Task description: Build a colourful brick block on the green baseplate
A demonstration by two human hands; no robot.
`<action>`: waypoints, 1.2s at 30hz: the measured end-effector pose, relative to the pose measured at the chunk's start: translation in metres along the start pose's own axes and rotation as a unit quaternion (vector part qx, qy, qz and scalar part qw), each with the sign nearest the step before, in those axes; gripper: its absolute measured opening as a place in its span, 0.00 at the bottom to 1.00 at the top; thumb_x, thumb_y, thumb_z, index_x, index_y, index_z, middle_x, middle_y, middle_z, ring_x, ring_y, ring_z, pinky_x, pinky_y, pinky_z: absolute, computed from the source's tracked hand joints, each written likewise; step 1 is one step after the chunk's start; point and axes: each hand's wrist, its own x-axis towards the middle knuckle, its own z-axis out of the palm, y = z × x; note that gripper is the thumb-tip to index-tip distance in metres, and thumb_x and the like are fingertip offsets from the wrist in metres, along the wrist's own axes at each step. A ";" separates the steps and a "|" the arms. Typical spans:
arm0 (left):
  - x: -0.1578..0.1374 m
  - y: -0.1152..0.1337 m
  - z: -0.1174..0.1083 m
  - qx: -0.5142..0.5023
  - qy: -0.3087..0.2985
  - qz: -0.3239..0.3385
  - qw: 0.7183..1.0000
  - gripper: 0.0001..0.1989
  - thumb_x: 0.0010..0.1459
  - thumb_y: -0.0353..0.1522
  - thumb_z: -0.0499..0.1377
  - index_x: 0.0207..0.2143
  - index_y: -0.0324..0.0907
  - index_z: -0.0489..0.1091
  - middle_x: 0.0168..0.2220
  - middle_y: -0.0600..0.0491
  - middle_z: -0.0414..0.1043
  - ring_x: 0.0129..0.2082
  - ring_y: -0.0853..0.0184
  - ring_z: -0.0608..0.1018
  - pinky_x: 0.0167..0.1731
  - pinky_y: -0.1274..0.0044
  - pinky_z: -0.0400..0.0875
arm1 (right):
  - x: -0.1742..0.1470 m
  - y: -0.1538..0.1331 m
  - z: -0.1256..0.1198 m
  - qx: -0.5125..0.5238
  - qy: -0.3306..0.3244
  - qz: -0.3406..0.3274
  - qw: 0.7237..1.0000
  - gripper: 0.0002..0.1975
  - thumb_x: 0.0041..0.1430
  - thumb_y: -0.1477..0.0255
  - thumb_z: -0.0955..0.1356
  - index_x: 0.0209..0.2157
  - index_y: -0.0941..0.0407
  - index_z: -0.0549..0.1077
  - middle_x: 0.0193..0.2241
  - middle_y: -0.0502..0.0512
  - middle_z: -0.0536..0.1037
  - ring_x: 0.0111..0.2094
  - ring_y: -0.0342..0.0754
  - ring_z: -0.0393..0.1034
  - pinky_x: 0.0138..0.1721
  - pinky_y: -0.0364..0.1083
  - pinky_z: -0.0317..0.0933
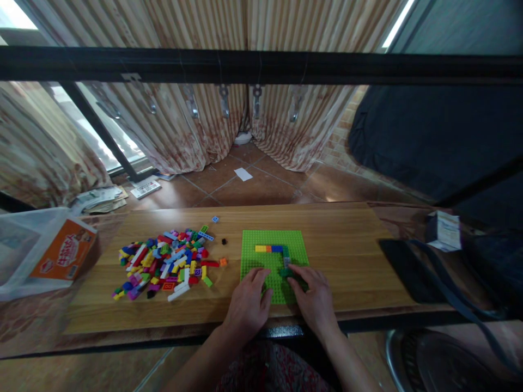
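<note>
A bright green studded baseplate (270, 237) lies before me. On it, a yellow brick (260, 249), a small orange brick (268, 249) and a blue brick (277, 249) form a row. From the row's right end, a line of dark green and greyish bricks (286, 256) runs towards me. At the near end of that line, my right hand (312, 294) pinches a dark green brick (284, 272) between thumb and fingers. I cannot tell whether this brick is pressed down. My left hand (249, 299) lies over the plate's near left part, thumb and fingers apart, holding nothing.
A heap of mixed toy bricks (167, 261) covers the left of the wooden board (347, 245). Beyond it stands a clear plastic tub (24, 245) with an orange label. A dark strapped item (408, 272) lies at the right edge. A black bar (261, 66) crosses ahead.
</note>
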 end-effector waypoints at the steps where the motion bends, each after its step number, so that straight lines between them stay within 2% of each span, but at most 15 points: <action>1: 0.000 -0.001 0.001 -0.001 0.000 -0.001 1.000 0.18 0.59 0.28 0.52 0.52 0.42 0.62 0.49 0.47 0.68 0.46 0.61 0.74 0.46 0.67 0.71 | 0.000 0.000 0.000 -0.014 -0.008 -0.014 1.000 0.13 0.60 0.68 0.65 0.45 0.51 0.75 0.39 0.54 0.77 0.41 0.52 0.67 0.45 0.52 0.59; 5: -0.001 -0.003 0.003 -0.003 0.007 0.002 1.000 0.18 0.59 0.28 0.52 0.52 0.42 0.62 0.50 0.46 0.67 0.45 0.62 0.74 0.47 0.67 0.71 | 0.001 -0.001 0.002 -0.057 -0.028 -0.049 0.997 0.13 0.61 0.69 0.64 0.45 0.49 0.75 0.39 0.55 0.76 0.41 0.51 0.66 0.44 0.52 0.58; 10: -0.001 -0.002 0.001 -0.007 0.007 0.002 1.000 0.18 0.59 0.28 0.52 0.52 0.43 0.63 0.50 0.47 0.68 0.46 0.62 0.74 0.47 0.67 0.71 | 0.000 -0.004 0.003 -0.065 -0.021 -0.054 0.996 0.11 0.61 0.68 0.63 0.41 0.53 0.75 0.40 0.57 0.75 0.42 0.52 0.66 0.42 0.51 0.59; 19: -0.001 0.001 0.003 0.010 0.006 -0.003 1.000 0.17 0.58 0.28 0.53 0.51 0.43 0.63 0.50 0.47 0.68 0.47 0.61 0.74 0.48 0.66 0.71 | -0.014 -0.010 0.004 -0.091 0.052 0.020 0.994 0.12 0.60 0.62 0.65 0.37 0.56 0.73 0.33 0.57 0.77 0.38 0.53 0.67 0.42 0.51 0.58; 26: -0.002 0.000 0.005 0.014 0.014 0.021 1.000 0.17 0.58 0.27 0.53 0.51 0.42 0.64 0.51 0.46 0.67 0.50 0.60 0.72 0.49 0.64 0.70 | -0.011 -0.012 0.011 -0.085 0.061 0.023 0.994 0.17 0.58 0.57 0.65 0.36 0.57 0.73 0.32 0.57 0.77 0.36 0.53 0.68 0.41 0.50 0.56; 36: -0.004 0.000 0.004 0.004 0.016 0.028 0.999 0.17 0.57 0.27 0.53 0.50 0.42 0.65 0.51 0.46 0.67 0.50 0.60 0.72 0.49 0.64 0.71 | -0.011 -0.007 0.003 -0.052 0.043 0.031 0.997 0.21 0.54 0.52 0.67 0.37 0.56 0.74 0.31 0.57 0.77 0.35 0.53 0.70 0.41 0.51 0.58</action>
